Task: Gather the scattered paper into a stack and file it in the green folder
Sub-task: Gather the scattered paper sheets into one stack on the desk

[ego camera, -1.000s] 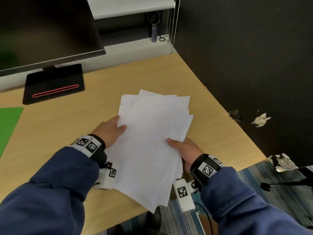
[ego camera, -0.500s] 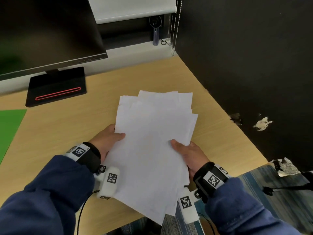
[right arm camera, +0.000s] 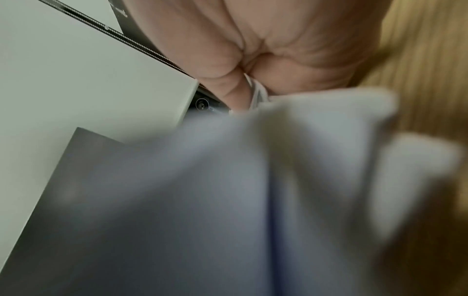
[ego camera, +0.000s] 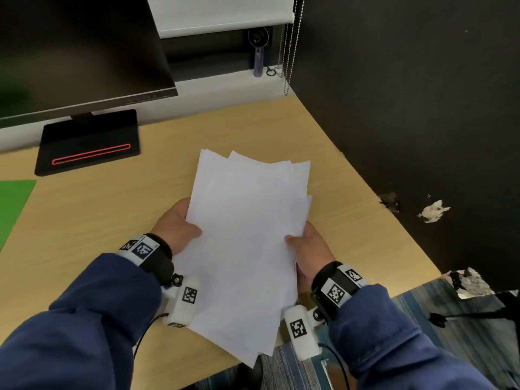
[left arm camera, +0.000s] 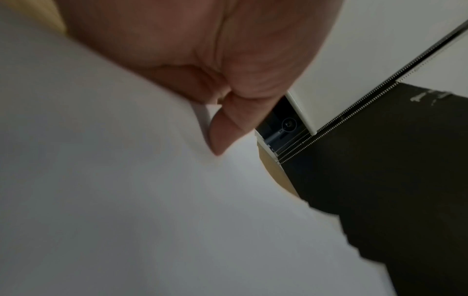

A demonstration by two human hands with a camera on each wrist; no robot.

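A loose stack of white paper [ego camera: 244, 235] is held above the wooden desk [ego camera: 98, 215], its top edges fanned unevenly. My left hand [ego camera: 180, 226] pinches its left edge, thumb on top and fingers hidden underneath. My right hand [ego camera: 306, 243] pinches the right edge the same way. The left wrist view shows the thumb [left arm camera: 228, 128] pressed on the paper [left arm camera: 152, 200]. In the right wrist view the thumb [right arm camera: 228, 88] lies on the blurred sheets [right arm camera: 253, 180]. A corner of the green folder [ego camera: 12, 204] lies flat at the desk's far left.
A monitor [ego camera: 78, 52] on a black base [ego camera: 90, 142] with a red stripe stands at the back left. A dark wall [ego camera: 408, 108] borders the desk's right side. Blind cords [ego camera: 287, 52] hang at the back corner. The desk's front edge and a striped carpet [ego camera: 422, 319] lie below.
The sheets have been drawn closer together into a narrower stack and turned more upright. Both hands kept their hold and moved slightly closer to each other.
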